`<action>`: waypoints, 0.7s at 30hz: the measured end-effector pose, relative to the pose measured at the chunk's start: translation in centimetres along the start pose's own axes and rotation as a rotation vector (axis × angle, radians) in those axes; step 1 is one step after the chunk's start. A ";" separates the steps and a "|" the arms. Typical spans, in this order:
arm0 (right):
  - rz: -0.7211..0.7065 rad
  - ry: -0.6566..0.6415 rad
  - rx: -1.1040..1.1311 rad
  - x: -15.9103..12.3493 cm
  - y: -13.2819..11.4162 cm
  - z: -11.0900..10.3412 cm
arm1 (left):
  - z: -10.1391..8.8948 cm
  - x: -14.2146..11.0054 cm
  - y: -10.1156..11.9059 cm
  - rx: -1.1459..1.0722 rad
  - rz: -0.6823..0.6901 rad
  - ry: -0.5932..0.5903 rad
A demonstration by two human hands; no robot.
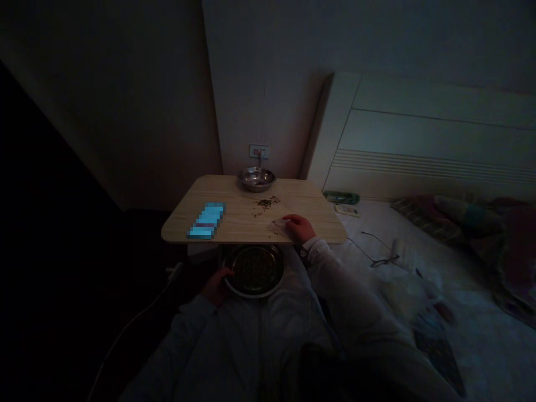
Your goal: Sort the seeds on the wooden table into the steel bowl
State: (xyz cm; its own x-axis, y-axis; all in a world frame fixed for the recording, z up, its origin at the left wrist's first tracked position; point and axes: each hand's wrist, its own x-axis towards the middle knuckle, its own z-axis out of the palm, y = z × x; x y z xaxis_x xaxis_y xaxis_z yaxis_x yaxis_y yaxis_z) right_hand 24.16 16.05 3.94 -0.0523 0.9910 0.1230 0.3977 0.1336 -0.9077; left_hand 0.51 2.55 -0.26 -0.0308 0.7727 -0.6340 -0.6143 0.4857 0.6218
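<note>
Dim light is hiding much of this scene, and the far left side is sinking into black. The left hand (215, 286) is gripping the edge of a round, pale-rimmed, dark-centred dish (251, 293), its thumb lying over the rim while its other fingers are staying out of sight. The dish is resting at the lap, and the front edge of a pale wood-grain tabletop with rounded corners (234, 229) is covering its far rim. Its inside is looking dark and mottled, so whether anything is lying in it cannot be told. Near the tabletop's back edge, a shallow round shiny metal bowl (256, 188) is standing upright, its contents too dim to make out. In front of it, small dark loose bits (266, 203) are lying scattered on the wood. The right hand (299, 229) is resting near the front edge with curled fingers, touching a thin whitish piece (276, 225); whether it is pinching or only pressing this cannot be told, since the hand is covering part of it. On the left, a flat bright-blue rectangle (207, 220) is showing only as coarse blocks. Beside the tabletop, thin-framed dark glasses (385, 261) are lying on a white bed sheet (364, 245).
</note>
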 end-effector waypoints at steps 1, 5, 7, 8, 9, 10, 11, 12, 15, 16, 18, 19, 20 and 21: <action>0.002 -0.002 0.003 0.0 0.0 0.0 | 0.0 0.0 0.0 -0.003 -0.003 -0.007; 0.006 -0.009 0.004 0.1 0.1 0.1 | 0.0 0.0 0.0 -0.018 -0.025 -0.035; 0.006 -0.009 -0.008 0.1 0.2 0.1 | -0.2 0.1 0.0 -0.022 -0.018 -0.038; 0.005 -0.009 -0.017 0.1 0.2 0.1 | -0.2 0.2 -0.1 -0.023 -0.014 -0.039; 0.002 -0.009 -0.025 0.1 0.2 0.1 | -0.3 0.3 -0.1 -0.022 -0.011 -0.040; -0.001 -0.013 -0.031 0.1 0.2 0.1 | -0.4 0.4 -0.1 -0.019 -0.010 -0.037; -0.005 -0.020 -0.031 0.1 0.2 0.1 | -0.5 0.5 -0.2 -0.015 -0.012 -0.034; -0.008 -0.030 -0.027 0.1 0.2 0.0 | -0.5 0.6 -0.2 -0.013 -0.012 -0.036; 0.003 -0.065 -0.015 0.0 0.0 0.0 | -0.4 0.6 -0.2 -0.009 -0.027 -0.048; 0.008 -0.076 -0.018 0.0 0.0 0.0 | -0.4 0.5 -0.2 -0.008 -0.031 -0.046; 0.021 -0.099 -0.026 0.0 -0.1 -0.1 | -0.1 0.3 -0.1 -0.002 -0.032 -0.033; 0.026 -0.114 -0.030 0.0 -0.1 -0.1 | 0.0 0.3 -0.1 0.004 -0.029 -0.023; 0.029 -0.131 -0.031 0.0 -0.1 -0.1 | 0.0 0.2 -0.1 0.010 -0.024 -0.016; 0.030 -0.147 -0.030 -0.1 -0.2 -0.1 | 0.1 0.1 -0.1 0.017 -0.018 -0.014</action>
State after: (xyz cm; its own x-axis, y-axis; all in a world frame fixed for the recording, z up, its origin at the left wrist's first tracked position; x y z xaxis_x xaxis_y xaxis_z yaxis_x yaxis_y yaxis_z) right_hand 24.22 15.97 4.15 -0.1728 0.9844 0.0343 0.4277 0.1063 -0.8977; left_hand 0.65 2.64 -0.34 -0.0089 0.7695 -0.6386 -0.6013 0.5061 0.6183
